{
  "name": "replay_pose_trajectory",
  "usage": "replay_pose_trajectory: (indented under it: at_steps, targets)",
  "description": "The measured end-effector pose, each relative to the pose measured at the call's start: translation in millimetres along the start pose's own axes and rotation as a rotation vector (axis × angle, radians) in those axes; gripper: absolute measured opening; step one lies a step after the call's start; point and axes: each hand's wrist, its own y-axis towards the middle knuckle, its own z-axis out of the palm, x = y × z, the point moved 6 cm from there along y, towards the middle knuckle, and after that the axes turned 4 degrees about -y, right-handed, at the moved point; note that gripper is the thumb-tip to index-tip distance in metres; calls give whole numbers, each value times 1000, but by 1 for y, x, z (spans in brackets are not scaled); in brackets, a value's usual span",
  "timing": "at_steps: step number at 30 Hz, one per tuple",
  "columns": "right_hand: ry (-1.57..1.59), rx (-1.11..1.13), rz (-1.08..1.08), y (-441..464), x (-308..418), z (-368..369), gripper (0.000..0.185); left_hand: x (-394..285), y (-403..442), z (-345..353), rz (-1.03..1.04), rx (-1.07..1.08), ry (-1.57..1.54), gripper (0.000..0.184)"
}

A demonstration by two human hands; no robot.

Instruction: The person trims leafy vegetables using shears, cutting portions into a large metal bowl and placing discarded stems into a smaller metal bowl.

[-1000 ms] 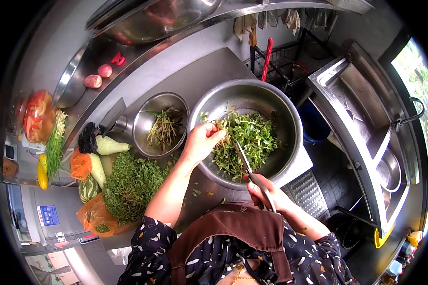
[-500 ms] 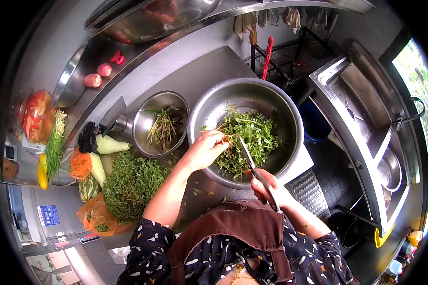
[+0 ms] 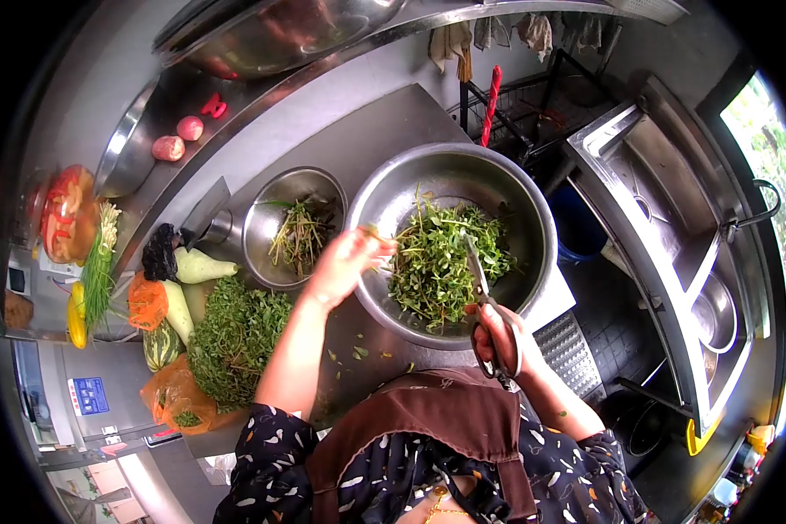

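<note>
My right hand (image 3: 500, 336) is closed round the handles of a pair of scissors (image 3: 476, 272), whose blades point up over the leafy greens (image 3: 450, 253) in a large steel basin (image 3: 540, 253). Near the basin's left rim is my left hand (image 3: 345, 262), blurred by motion, its fingers pinched on thin greenish-brown stems (image 3: 373, 231). Left of the basin, a smaller steel bowl (image 3: 251, 249) holds cut stems (image 3: 301, 236). A big heap of leafy greens (image 3: 240, 341) lies beside my left forearm.
Pale gourds (image 3: 203, 266), a striped squash (image 3: 162, 347) and an orange bag (image 3: 179, 402) lie at the left. Loose leaves (image 3: 360, 352) dot the steel counter (image 3: 375, 118). A sink (image 3: 629, 166) stands at the right, and a cleaver (image 3: 210, 210) is behind the gourds.
My left hand has moved left, away from the greens toward the small bowl. In my right hand the scissors have turned more upright and shifted slightly right.
</note>
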Motion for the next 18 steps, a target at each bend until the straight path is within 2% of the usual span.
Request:
replay_pose_trajectory:
  at_steps: [1, 3, 5, 6, 7, 9, 11, 13, 16, 18]
  targets:
    - [44, -2, 3, -1, 0, -2, 45, 0, 1, -24, -23, -83, -153, 33]
    - [51, -8, 0, -7, 6, -4, 46, 6, 8, -80, 56, -207, -227, 32]
    - [51, -34, -22, -8, 3, -11, 47, 0, 13, -114, -54, -532, 208, 40]
    - [111, -51, 2, -9, 6, -9, 48, -12, 14, -124, -93, -641, 942, 53]
    - [109, -47, 1, -8, 6, -9, 48, -21, 20, -119, 44, -661, 1316, 62]
    - [131, -19, -7, -7, 5, -9, 49, -17, 47, -97, 200, -535, 1032, 59]
    - [120, 0, 16, -4, 3, -5, 49, -10, 80, -52, 43, -309, 718, 58]
    - [217, 122, 76, 2, -1, 6, 52, 0, 108, -11, 99, -246, 796, 58]
    - [318, 218, 155, 9, -1, 22, 57, 29, 141, 12, 238, -308, 1109, 55]
    - [286, 270, 164, 13, -1, 28, 56, 44, 150, 10, 95, -250, 1025, 33]
